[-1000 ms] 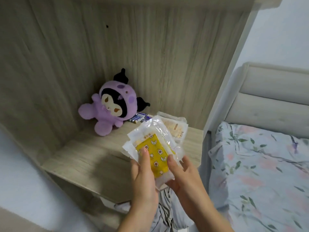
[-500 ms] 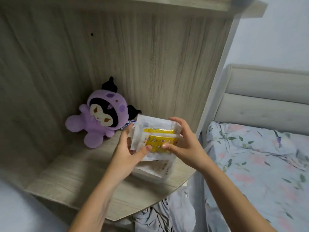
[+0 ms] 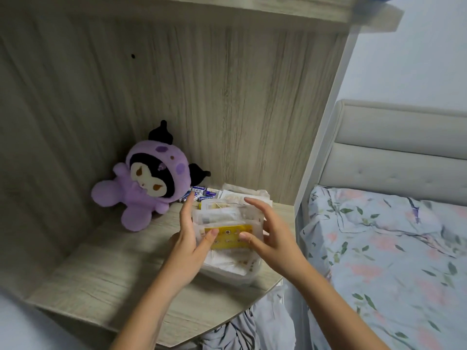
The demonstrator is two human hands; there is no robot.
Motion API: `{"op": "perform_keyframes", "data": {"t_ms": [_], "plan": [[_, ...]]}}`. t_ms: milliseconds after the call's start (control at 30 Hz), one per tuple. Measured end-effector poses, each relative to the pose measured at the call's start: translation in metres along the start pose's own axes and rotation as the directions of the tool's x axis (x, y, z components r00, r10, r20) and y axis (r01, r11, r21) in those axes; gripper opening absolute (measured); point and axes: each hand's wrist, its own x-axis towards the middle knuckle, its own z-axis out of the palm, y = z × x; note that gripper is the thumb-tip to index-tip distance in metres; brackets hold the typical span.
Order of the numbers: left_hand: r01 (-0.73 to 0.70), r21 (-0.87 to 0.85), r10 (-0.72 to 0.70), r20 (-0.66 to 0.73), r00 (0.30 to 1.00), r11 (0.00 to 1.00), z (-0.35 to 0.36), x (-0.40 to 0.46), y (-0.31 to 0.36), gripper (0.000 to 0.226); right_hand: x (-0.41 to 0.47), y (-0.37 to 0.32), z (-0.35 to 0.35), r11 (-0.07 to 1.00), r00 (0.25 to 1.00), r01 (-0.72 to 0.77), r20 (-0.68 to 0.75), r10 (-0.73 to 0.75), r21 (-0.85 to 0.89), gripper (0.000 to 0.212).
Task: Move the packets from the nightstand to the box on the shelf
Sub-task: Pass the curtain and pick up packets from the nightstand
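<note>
item: packets (image 3: pixel 222 223), a loose bundle of thin clear-wrapped sachets, one with a yellow patterned face turned toward us. we find them standing on edge over a flatter pile of the same kind, on the nightstand (image 3: pixel 106 281) worktop, to the right of the plush toy (image 3: pixel 149 178) and near the worktop's right edge.

hold: our left hand (image 3: pixel 188 246) grips the bundle's left side, thumb laid across the yellow front and fingers behind. our right hand (image 3: pixel 267 236) takes the right side, thumb on the yellow front and fingers curved over the top and back. both hands are clamped on the bundle, one at each end.

handling, as we judge it: light, soft, limp, with slick film that lets sachets slide past one another. a squeeze from both ends should keep them together; a one-sided pinch may let the inner ones slip out. we would gather the lower pile as well, gripping low and square.

beyond the bundle: small blue-and-white items (image 3: pixel 202 193), too small to name, lie between the plush toy and the packets, against the back panel. right of the plush toy, past the nightstand's side panel, lies a bed (image 3: pixel 391 261) with floral bedding and a padded headboard (image 3: pixel 399 147). the box and shelf are not in view.
</note>
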Motion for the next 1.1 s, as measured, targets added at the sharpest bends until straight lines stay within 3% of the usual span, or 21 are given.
{"op": "perform_keyframes", "data": {"t_ms": [167,233,300,333,367,433,500,633,700,767,833,900,1000,1100], "plan": [[0.108,0.059,-0.106,-0.029,0.994,0.992,0.013,-0.004,-0.004,0.072,-0.006,0.01,0.008,0.999,0.999,-0.042,-0.022,0.041,-0.016,0.079],[0.126,0.07,-0.123,-0.037,0.992,0.99,0.016,-0.005,-0.009,0.073,-0.008,0.01,0.011,0.996,0.997,-0.057,-0.052,0.053,-0.071,0.073],[0.149,0.034,-0.15,0.022,0.988,0.988,0.008,-0.003,-0.017,0.07,-0.007,0.01,0.01,0.994,0.993,-0.096,-0.079,0.092,-0.05,0.052],[0.152,0.04,-0.154,0.066,0.986,0.988,0.002,-0.002,-0.021,0.066,-0.007,0.009,0.009,0.993,0.99,-0.112,-0.093,0.107,-0.042,0.036],[0.149,0.053,-0.153,0.105,0.983,0.987,-0.006,0.0,-0.028,0.058,-0.008,0.008,0.009,0.991,0.986,-0.126,-0.114,0.119,-0.051,0.035],[0.109,0.105,-0.123,0.133,0.983,0.988,-0.015,0.002,-0.029,0.03,-0.007,0.011,0.009,0.989,0.984,-0.125,-0.135,0.114,-0.079,0.055],[0.059,0.128,-0.07,0.086,0.994,0.99,-0.015,0.005,-0.02,0.016,-0.005,0.009,0.011,0.988,0.984,-0.121,-0.144,0.105,-0.101,0.057],[0.017,0.07,-0.01,-0.096,0.995,0.997,-0.015,0.022,-0.005,0.016,0.012,-0.003,0.01,0.984,0.972,-0.158,-0.187,0.141,-0.083,0.026],[0.061,-0.031,-0.063,-0.088,0.994,0.998,-0.017,0.032,0.006,0.019,0.019,-0.011,0.006,0.97,0.957,-0.242,-0.162,0.24,0.008,0.029],[0.12,-0.064,-0.124,-0.062,0.99,0.991,-0.019,0.036,0.015,0.018,0.023,-0.017,0.0,0.91,0.919,-0.377,-0.048,0.39,0.175,0.028],[0.17,0.012,-0.169,-0.07,0.983,0.985,-0.02,0.04,0.01,0.022,0.021,-0.021,-0.009,0.8,0.859,-0.506,0.101,0.502,0.323,0.022],[0.212,0.127,-0.206,-0.063,0.977,0.969,-0.018,0.039,0.002,0.025,0.018,-0.025,-0.016,0.739,0.809,-0.586,0.198,0.553,0.332,0.022],[0.26,0.302,-0.257,-0.051,0.965,0.917,-0.01,0.032,0.001,0.041,0.015,-0.027,-0.016,0.735,0.752,-0.656,0.232,0.617,0.174,0.025],[0.241,0.436,-0.219,-0.102,0.97,0.867,-0.006,0.028,0.001,0.043,0.018,-0.031,-0.013,0.78,0.77,-0.625,0.172,0.615,0.011,0.038]]}}
